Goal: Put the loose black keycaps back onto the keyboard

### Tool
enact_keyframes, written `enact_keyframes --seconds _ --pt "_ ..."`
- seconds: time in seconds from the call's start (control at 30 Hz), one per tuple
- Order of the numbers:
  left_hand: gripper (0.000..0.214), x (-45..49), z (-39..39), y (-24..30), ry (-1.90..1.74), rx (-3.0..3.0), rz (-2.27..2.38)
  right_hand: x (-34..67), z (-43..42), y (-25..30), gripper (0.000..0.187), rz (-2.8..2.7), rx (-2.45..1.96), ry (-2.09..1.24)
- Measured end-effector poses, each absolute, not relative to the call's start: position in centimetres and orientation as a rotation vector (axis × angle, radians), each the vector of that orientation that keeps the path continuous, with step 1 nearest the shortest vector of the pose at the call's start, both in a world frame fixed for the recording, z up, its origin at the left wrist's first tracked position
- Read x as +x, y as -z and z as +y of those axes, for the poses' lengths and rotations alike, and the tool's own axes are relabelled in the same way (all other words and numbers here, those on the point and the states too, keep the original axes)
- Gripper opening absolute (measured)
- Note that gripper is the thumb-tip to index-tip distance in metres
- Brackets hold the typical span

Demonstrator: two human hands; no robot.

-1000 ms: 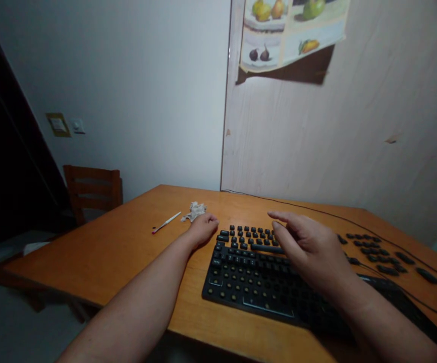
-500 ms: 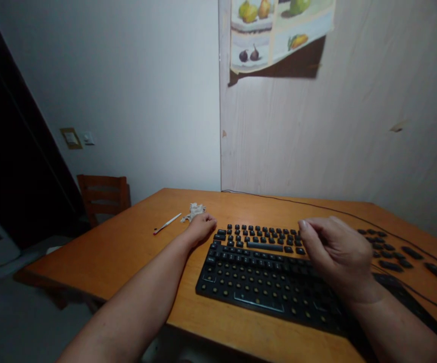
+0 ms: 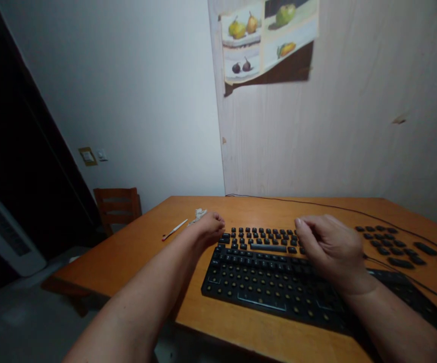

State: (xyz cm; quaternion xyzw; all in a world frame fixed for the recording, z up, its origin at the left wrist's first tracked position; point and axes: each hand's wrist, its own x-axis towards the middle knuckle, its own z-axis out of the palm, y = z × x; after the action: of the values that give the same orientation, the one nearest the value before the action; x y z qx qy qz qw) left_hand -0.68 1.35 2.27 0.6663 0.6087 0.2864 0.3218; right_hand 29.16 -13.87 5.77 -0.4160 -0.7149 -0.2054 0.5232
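A black keyboard (image 3: 258,283) lies at the table's front edge, with keycaps on its upper row and bare switch stems below. Behind it, loose black keycaps (image 3: 267,236) are laid out in rows, with a long spacebar (image 3: 267,248) among them. My left hand (image 3: 211,225) is closed beside the left end of these rows, its fingertips pressed together. Whatever they may hold is too small to make out. Over the right part of the keyboard, my right hand (image 3: 332,249) is curled with the thumb against the fingers. Its palm and anything inside are hidden.
More loose keycaps (image 3: 392,244) lie at the right. A black cable (image 3: 317,203) crosses the back of the table (image 3: 143,252). Left of my left hand are a white brush-like stick (image 3: 176,228) and a crumpled greyish cloth (image 3: 199,215). A wooden chair (image 3: 118,204) stands beyond.
The camera view has shifted and tilted slightly. My left hand has moved a little right, towards the keycaps, covering more of the cloth. My right hand has shifted slightly left over the keyboard, still curled.
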Motion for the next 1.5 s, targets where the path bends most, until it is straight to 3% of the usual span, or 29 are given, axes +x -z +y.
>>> enact_keyframes --seconds 0.63,1.5 --pt "0.006 3.0 2.6 -3.7 -0.409 2.027 1.775 29.0 -13.9 -5.6 0.019 -1.713 -1.033 0.444" --pt "0.017 4.0 3.5 -3.0 -0.411 1.937 1.829 29.5 -13.6 -5.5 0.018 -1.697 -1.079 0.417"
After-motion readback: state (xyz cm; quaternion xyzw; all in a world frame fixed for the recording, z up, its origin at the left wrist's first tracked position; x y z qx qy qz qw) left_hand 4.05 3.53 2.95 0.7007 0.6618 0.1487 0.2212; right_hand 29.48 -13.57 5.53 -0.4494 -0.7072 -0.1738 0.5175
